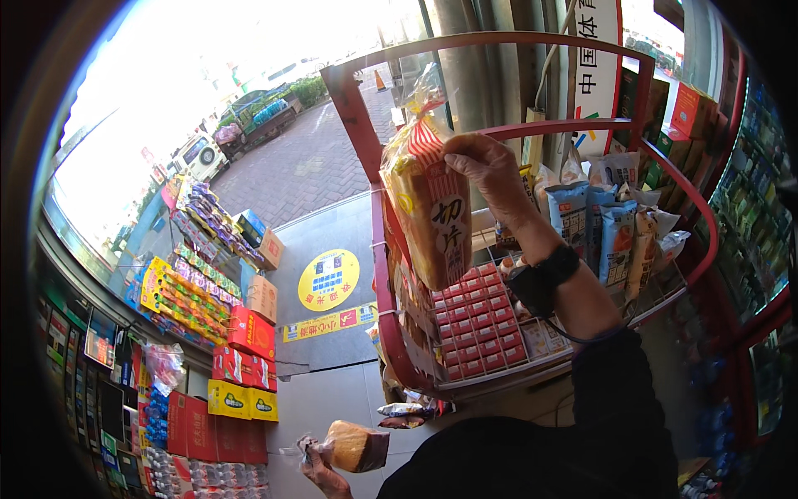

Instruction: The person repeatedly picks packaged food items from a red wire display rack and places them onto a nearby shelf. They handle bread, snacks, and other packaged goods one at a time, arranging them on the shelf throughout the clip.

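My right hand [489, 168], with a black device strapped at the wrist, pinches the upper edge of a bagged loaf of sliced bread [427, 206]. The bag is transparent with red stripes and tied at the top. It hangs upright over the left side of a red-framed wire rack [389, 330]. Low in the view, my left hand [321, 471] grips the gathered neck of a second clear bag holding a brown loaf [358, 446]. Several blue bread packets [567, 209] stand on the rack's right side. Small red packs [477, 324] lie in rows beneath its wire grid.
Left of the tiled walkway stand red cartons [215, 436], yellow boxes [234, 399], bottled water [218, 474] and hanging snack packets [184, 299]. Snack bags [405, 411] lie low by the rack's near corner. A drinks cooler [754, 187] is at the right. Outside, vehicles [202, 153] stand on brick paving.
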`<act>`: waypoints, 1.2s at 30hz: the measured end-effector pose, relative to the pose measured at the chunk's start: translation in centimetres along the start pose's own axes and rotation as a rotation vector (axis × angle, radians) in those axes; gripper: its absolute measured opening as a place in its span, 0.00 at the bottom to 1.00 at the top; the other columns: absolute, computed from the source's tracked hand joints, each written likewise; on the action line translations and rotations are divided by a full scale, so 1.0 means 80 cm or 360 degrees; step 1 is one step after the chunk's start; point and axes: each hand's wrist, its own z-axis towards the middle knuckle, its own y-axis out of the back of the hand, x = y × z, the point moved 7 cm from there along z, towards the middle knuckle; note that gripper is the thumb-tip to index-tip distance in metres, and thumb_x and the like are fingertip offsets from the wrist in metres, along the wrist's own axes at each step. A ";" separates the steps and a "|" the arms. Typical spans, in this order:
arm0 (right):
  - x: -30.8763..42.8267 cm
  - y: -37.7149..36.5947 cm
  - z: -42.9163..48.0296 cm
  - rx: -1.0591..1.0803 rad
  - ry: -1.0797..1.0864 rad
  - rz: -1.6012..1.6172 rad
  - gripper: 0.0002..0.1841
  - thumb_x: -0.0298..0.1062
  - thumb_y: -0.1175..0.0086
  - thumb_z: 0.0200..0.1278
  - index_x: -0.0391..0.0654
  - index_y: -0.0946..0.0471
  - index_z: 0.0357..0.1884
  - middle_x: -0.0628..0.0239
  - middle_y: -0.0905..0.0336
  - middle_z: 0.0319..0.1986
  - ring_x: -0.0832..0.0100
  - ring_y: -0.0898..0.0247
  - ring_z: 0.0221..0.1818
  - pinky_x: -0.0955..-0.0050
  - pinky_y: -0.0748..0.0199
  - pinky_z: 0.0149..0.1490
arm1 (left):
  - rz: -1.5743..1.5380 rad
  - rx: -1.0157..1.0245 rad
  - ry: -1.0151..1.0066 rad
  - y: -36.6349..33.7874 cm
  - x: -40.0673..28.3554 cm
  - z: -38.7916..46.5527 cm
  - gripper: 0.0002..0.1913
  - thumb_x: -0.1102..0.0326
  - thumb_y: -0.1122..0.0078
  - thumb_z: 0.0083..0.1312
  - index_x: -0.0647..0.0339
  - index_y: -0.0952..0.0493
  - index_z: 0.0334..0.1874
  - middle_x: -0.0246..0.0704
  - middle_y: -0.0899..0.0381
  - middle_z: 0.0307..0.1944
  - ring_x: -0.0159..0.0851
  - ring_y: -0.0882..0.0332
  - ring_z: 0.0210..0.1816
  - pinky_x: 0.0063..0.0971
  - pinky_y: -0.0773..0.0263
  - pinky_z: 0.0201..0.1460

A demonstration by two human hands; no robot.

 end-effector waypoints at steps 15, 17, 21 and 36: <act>-0.194 -0.027 -0.184 -0.0335 -0.0543 -0.0704 0.44 0.54 0.23 0.40 0.35 0.30 0.54 0.58 0.19 0.45 0.60 0.20 0.45 0.64 0.22 0.49 | -0.0004 0.0042 0.0021 -0.045 -0.017 0.008 0.26 0.58 0.43 0.74 0.62 0.34 0.70 0.34 0.26 0.61 0.36 0.26 0.60 0.32 0.24 0.62; -0.182 -0.046 -0.181 -0.0334 -0.0644 -0.0922 0.41 0.54 0.23 0.39 0.36 0.27 0.50 0.55 0.19 0.45 0.57 0.21 0.45 0.62 0.23 0.49 | 0.0024 0.0057 -0.0012 -0.048 -0.017 0.005 0.25 0.58 0.44 0.75 0.62 0.34 0.70 0.35 0.27 0.61 0.36 0.27 0.61 0.32 0.24 0.62; -0.191 -0.031 -0.182 -0.0320 -0.0488 -0.1226 0.42 0.56 0.24 0.43 0.38 0.28 0.55 0.48 0.22 0.44 0.46 0.22 0.46 0.53 0.24 0.49 | 0.0047 0.0143 0.0018 -0.067 -0.014 0.006 0.26 0.58 0.44 0.75 0.63 0.34 0.70 0.36 0.27 0.62 0.37 0.27 0.61 0.32 0.24 0.63; -0.178 0.028 -0.157 0.0344 -0.0070 -0.1632 0.13 0.24 0.41 0.56 0.41 0.19 0.45 0.54 0.18 0.36 0.52 0.21 0.45 0.59 0.25 0.54 | 0.0731 0.0042 -0.0650 -0.037 -0.179 0.024 0.23 0.58 0.52 0.79 0.78 0.30 0.60 0.50 0.21 0.51 0.41 0.18 0.48 0.33 0.22 0.52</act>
